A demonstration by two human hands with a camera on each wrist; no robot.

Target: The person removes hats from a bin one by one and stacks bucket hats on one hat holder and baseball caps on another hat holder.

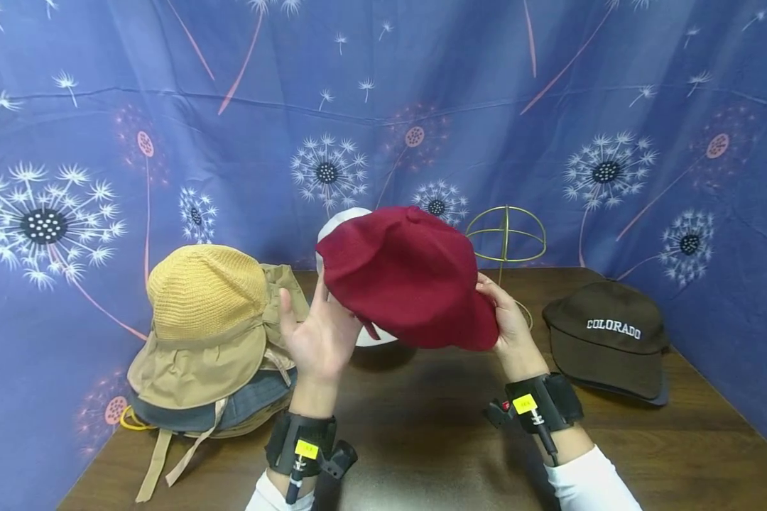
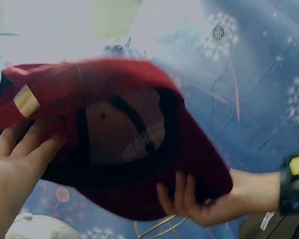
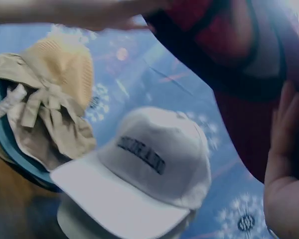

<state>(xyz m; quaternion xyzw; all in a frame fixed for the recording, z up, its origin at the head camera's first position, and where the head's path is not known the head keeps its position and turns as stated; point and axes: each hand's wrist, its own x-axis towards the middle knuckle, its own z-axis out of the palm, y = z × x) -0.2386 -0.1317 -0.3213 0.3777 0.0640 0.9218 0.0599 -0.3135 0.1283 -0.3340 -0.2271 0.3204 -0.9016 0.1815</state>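
- Nearest the camera: two smooth white sleeves (image 1: 594, 482), with black wrist bands (image 1: 562, 404) bearing yellow labels.
- A dark red cap (image 1: 415, 277), plain woven cloth with a rounded crown and curved brim, is held in the air above the middle of the wooden worktop (image 1: 422, 440), brim toward the right edge.
- The right hand (image 1: 511, 323) has its fingers curled round the brim, clamping it.
- The left hand (image 1: 322, 341) turns its palm to the head camera, thumb apart; its extended fingers touch the cap's back opening.
- Only the left wrist view shows the strap with its shiny buckle (image 2: 26, 101) and, through the hollow, dark bands and blurred lettering.
- The right wrist view reveals a white cap (image 3: 154, 154) with dark, blurred lettering; from the head, the red cap mostly covers it.
- By the left edge: a hat pile, its ribbed yellow hat (image 1: 207, 294) above a blue-grey hat (image 1: 230, 411), cloth ties trailing.
- Near the far right corner: a brown cap (image 1: 607, 330), white "COLORADO" across it.
- Toward the far edge: a thin gold wire stand (image 1: 504, 241), round-topped.
- Bare wood runs between the forearms and along the near right side.
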